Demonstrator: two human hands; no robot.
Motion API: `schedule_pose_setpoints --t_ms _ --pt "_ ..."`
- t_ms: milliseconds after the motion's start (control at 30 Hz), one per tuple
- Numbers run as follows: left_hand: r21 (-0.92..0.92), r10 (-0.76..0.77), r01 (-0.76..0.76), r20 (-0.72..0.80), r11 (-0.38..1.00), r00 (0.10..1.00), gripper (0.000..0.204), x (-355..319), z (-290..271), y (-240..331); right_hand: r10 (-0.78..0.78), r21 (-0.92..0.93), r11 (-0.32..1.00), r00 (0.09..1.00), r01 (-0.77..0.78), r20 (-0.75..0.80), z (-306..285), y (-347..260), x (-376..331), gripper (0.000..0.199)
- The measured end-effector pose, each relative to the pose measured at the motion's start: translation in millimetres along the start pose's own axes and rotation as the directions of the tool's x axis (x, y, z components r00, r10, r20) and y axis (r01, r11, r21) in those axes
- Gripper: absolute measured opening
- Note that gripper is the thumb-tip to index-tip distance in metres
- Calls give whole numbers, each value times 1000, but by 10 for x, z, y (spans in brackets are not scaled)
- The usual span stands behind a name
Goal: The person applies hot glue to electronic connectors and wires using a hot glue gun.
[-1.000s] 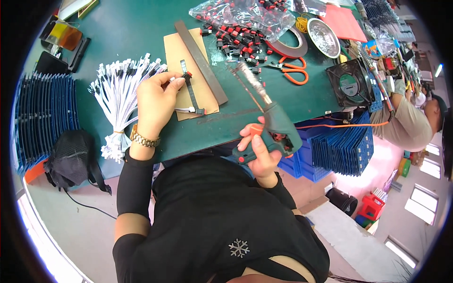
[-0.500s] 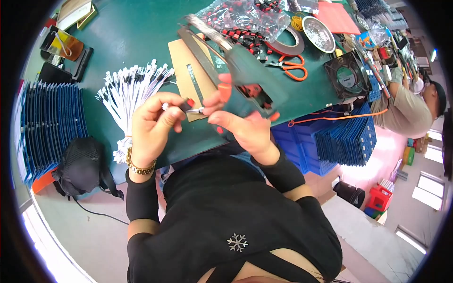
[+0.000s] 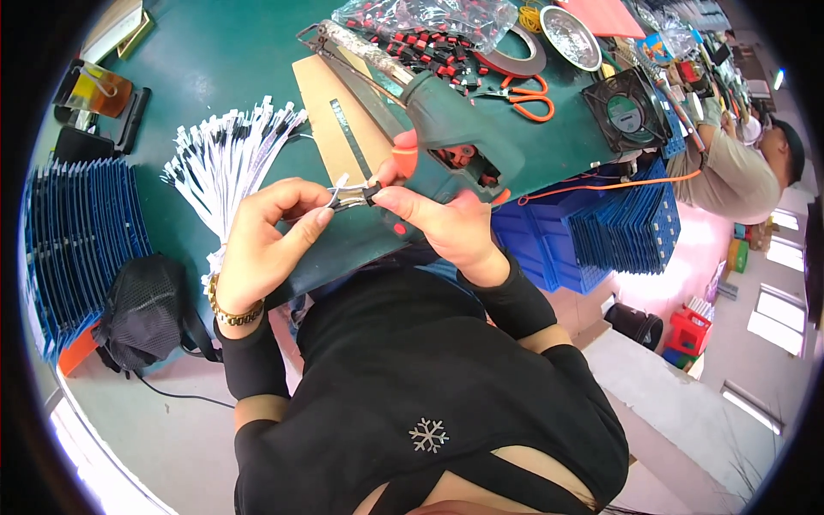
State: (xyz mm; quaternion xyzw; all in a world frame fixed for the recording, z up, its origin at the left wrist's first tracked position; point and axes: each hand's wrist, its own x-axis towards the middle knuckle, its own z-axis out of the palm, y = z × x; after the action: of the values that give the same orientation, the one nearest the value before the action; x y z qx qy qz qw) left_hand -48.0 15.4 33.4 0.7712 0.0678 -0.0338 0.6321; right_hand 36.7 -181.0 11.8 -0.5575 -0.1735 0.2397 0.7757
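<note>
My left hand (image 3: 279, 230) pinches a few thin wires (image 3: 348, 202) between thumb and fingertips. My right hand (image 3: 446, 225) holds a small black connector (image 3: 372, 194) between thumb and fingers, just right of the left fingertips. The wires run between the two hands, at the near edge of the table. Orange covering shows on a right finger. Directly beyond that hand lies a dark green handheld tool (image 3: 468, 124) with a long pale barrel; whether the hand touches it I cannot tell. Left of my hands lies a fanned bundle of white cables (image 3: 232, 159).
A brown board (image 3: 313, 90) lies beneath the tool's barrel. Around it are many red-and-black connectors (image 3: 429, 56), orange-handled scissors (image 3: 528, 96), a tape roll (image 3: 525, 56), a metal bowl (image 3: 571, 39) and a fan (image 3: 628, 112). Blue panels (image 3: 90, 227) stand left. Another person (image 3: 730, 167) sits right.
The green tool was blurred by motion and is now still. My hands have drawn together on the wires. The small connector that was by my left fingertips now appears in my right fingers.
</note>
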Motion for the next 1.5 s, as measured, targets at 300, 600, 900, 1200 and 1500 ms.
schedule_pose_setpoints --t_ms 300,600,900,1200,1500 --pt "-25 -52 53 26 998 998 9 53 142 26 -173 -148 972 983 181 67 -110 72 -86 47" --pt "178 162 -152 -45 972 986 15 93 263 128 -115 -14 993 993 115 21 -95 109 -138 45" --pt "93 124 -125 23 988 992 11 77 290 146 -162 31 987 982 160 96 -146 183 -190 45" --pt "-59 104 -106 -28 993 994 14 -16 361 104 -207 5 978 967 209 149 -130 204 -184 46" --pt "322 430 -382 -88 866 899 20 -60 380 114 -15 51 999 999 13 42 -54 36 -168 48"
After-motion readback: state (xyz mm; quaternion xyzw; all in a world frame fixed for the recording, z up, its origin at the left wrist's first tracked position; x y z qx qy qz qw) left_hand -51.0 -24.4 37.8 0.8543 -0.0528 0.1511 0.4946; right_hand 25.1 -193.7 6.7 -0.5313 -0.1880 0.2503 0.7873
